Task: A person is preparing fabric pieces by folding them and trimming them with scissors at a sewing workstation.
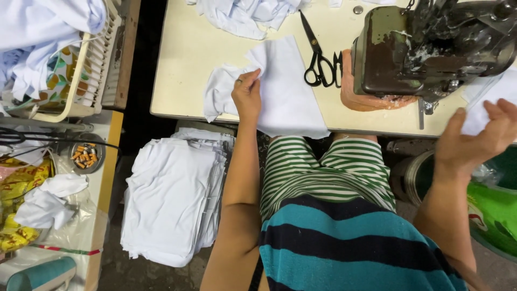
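hands on white cloth at a sewing table

left hand (246,92) pinches the edge of a white fabric piece (280,91) lying on the cream table (183,59); right hand (474,141) curls around another white piece (493,99) beside the sewing machine (431,46). best lifted by one edge, so a single layer comes free. counted: one pair of black scissors (318,59), one machine, one stack of cut white pieces (172,199) below the table.
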